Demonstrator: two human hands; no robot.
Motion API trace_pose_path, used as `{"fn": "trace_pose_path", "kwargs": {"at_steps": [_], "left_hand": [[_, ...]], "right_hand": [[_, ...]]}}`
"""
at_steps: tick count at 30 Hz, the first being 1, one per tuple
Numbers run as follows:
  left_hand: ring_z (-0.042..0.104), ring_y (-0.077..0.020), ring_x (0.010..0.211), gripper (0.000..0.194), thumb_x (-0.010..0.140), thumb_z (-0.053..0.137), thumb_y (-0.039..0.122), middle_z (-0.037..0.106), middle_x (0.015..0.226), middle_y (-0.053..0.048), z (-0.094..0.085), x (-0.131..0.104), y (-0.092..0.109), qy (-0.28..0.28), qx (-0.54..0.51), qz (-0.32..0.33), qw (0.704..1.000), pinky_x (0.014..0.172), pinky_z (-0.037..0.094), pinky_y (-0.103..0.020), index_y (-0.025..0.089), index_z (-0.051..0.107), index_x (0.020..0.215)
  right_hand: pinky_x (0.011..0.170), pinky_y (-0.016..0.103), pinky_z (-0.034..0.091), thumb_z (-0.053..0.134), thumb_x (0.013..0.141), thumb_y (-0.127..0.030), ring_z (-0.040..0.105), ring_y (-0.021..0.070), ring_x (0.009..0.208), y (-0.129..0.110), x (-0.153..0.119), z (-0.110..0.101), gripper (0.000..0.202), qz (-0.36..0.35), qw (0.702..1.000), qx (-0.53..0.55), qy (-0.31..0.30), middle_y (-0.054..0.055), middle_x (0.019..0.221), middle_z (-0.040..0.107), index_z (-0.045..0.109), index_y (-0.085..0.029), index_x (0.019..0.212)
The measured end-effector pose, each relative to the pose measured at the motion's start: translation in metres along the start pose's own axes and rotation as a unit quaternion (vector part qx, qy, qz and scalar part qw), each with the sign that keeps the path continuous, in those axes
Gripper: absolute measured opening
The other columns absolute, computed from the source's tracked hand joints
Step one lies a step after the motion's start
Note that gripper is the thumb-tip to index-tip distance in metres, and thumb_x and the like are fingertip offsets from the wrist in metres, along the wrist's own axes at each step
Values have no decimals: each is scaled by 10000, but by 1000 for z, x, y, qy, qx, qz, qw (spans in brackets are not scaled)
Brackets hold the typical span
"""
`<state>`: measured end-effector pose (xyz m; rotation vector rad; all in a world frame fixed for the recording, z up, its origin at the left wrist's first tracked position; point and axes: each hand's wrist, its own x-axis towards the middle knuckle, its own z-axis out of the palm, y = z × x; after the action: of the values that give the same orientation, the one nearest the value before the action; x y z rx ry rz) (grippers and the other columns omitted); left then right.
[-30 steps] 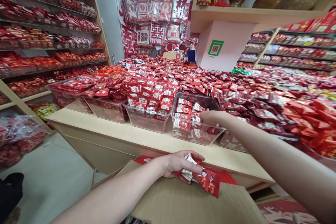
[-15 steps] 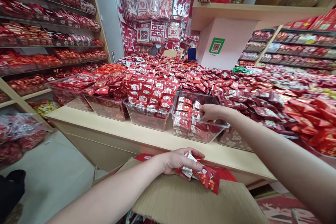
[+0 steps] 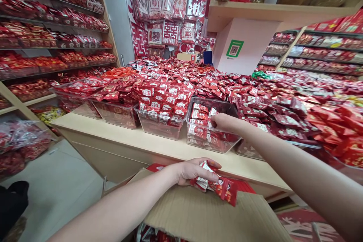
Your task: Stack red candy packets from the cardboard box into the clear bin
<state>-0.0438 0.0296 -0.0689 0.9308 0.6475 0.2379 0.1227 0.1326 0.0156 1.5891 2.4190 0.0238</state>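
Observation:
My left hand [image 3: 195, 172] is closed around a few small red-and-white packets [image 3: 227, 191], printed with little figures, above the cardboard box flap. Inside a clear plastic bin [image 3: 212, 146] on the counter, my right hand [image 3: 225, 123] reaches down with its fingers curled. Rows of similar packets [image 3: 198, 115] stand along the bin's left side, close to those fingers. The fingertips are hidden, so what they grip cannot be made out.
An open cardboard box [image 3: 215, 219] stands in front of the wooden counter [image 3: 119, 138]. Neighbouring bins [image 3: 161, 126] hold heaped red packets. A wooden shelf [image 3: 255, 13] overhangs at the upper right. Stocked racks [image 3: 56, 49] line the left wall.
My right hand has shifted slightly left inside the bin, towards the rows of packets. My left hand stays in place with its packets.

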Motion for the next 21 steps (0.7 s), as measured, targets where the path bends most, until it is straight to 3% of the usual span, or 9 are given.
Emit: {"fn": "trace_pose_path", "kwargs": {"at_steps": [5,8,11,17,21], "left_hand": [[562,-77,579,484,526,740,204,580,806,11,0,1,0,-1,-1,1,1000,599,447,-241,225,543,967],[565,-75,583,479,535,736,206,581,808,14,0,0,1,-1,-3,-5,1000,609,448,-243,231,540,972],[570,-76,589,472,549,729,218,584,817,12,0,0,2,-2,6,-12,1000,613,449,-245,239,537,979],[570,-75,583,469,554,727,225,581,814,17,0,1,2,4,17,-15,1000,614,449,-248,250,532,979],[568,-70,577,470,550,729,218,576,807,20,0,0,2,8,15,-15,1000,615,449,-247,247,535,977]], "right_hand": [[517,214,359,557,630,-175,569,167,666,3,1,2,115,20,999,28,-6,61,751,624,581,-159,741],[483,220,346,654,556,-366,557,179,664,4,1,4,296,15,999,44,-5,54,747,608,560,-164,752],[492,232,354,631,550,-473,553,186,673,5,4,8,381,-9,999,46,4,56,758,595,544,-170,763],[625,269,397,679,497,-429,549,236,799,6,14,14,477,-49,999,0,11,104,884,566,511,-159,852],[604,263,393,673,505,-405,552,225,767,5,15,14,434,-48,999,2,16,98,860,566,506,-162,823]]}}
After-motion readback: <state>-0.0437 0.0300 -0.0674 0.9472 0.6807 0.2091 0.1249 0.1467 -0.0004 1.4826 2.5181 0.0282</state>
